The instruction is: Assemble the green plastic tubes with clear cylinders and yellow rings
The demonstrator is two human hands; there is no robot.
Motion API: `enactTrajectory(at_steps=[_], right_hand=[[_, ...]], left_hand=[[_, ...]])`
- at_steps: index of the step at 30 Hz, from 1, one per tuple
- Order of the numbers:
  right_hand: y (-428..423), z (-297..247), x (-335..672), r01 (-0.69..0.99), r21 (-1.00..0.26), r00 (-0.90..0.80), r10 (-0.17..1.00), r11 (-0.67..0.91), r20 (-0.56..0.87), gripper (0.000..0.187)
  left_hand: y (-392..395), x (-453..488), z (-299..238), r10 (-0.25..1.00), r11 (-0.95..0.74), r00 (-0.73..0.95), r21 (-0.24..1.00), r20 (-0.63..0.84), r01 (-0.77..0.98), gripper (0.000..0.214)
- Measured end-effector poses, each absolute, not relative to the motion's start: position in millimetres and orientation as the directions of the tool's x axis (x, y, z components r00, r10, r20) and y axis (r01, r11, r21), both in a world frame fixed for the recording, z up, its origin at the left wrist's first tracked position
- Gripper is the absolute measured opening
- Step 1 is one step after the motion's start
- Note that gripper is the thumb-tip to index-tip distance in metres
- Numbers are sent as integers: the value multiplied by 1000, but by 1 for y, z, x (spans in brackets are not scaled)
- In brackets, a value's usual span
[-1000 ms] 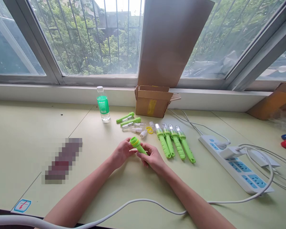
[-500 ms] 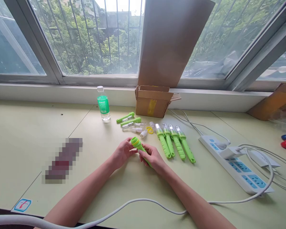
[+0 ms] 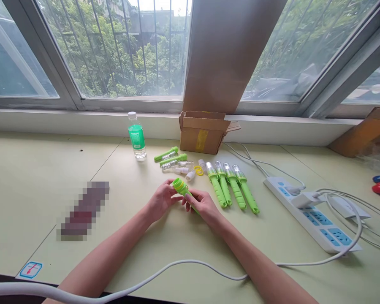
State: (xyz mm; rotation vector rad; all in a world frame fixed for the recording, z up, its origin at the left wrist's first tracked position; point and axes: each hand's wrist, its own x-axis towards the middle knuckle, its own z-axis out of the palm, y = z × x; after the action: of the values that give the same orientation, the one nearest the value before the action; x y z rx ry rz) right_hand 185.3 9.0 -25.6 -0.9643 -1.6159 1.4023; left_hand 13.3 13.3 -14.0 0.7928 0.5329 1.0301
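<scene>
Both of my hands hold one green plastic handle just above the pale green table. My left hand pinches its wide open end. My right hand is wrapped round its shaft. To the right of my hands lie several finished green sticks with clear tips in a row. Behind my hands lie loose green handles and clear parts and a yellow ring.
A water bottle with a green label and an open cardboard box stand near the window sill. A white power strip with cables lies at the right. A white cable crosses my forearms. A blurred dark patch lies at the left.
My hands and the green handle have stayed almost in place; the fingers shifted slightly on it. The view tilted a little.
</scene>
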Motion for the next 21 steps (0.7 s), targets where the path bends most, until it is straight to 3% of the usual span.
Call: enactTrajectory(at_steps=[8,14,21], right_hand=[[5,-24,186,29,-999,-421,907,33,18,36],[3,-29,180,5,-1000,-398,917,-13,-13,35],[5,-28,181,26,-998,-356,934,49,37,32]], left_hand=[[15,13,-16,901,300,432,779,-42,-550,14],[14,12,-13,849,337,529,780,-8,-528,17],[15,10,-13,875,319,484,779,-22,-540,16]])
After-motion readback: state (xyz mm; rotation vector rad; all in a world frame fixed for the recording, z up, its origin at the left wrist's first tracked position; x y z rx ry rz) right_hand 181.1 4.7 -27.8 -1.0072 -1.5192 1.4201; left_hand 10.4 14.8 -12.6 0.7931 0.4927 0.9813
